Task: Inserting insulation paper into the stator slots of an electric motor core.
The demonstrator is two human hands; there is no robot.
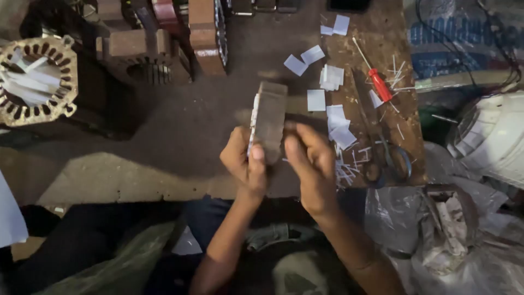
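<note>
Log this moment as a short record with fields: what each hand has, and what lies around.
held thing: laminated metal core, edge-on, white strips along its left side
left hand: grips the core's lower left, thumb on the strips
right hand: grips its lower right
bench right: white paper slips, red-handled screwdriver, scissors
far left: round slotted stator with white inserts

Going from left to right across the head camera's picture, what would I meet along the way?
Round slotted metal core → left hand → grey block held edge-on → right hand → white paper slips → red-handled screwdriver → scissors → white rounded casing.
</note>
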